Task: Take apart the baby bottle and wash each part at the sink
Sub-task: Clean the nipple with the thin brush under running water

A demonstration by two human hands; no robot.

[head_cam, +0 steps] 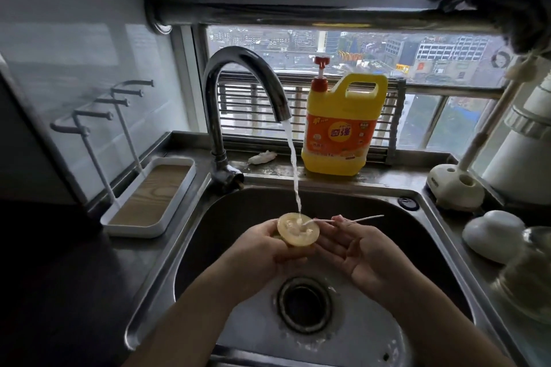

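Left hand grips the teat (a round yellowish part, open side up) under the tap's stream. Right hand pinches a thin brush, its tip in the teat's middle. The teat is wet, so it could slip and fall to the drain, or the brush could be pushed too hard. The sink holds shallow water round the drain. The jug is opaque.

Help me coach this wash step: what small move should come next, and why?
Probably rotate the round yellowish part slightly in the left hand, so the thin white tool pinched by the right hand reaches another spot. Its tip sits inside the part, and the water stream lands right there.
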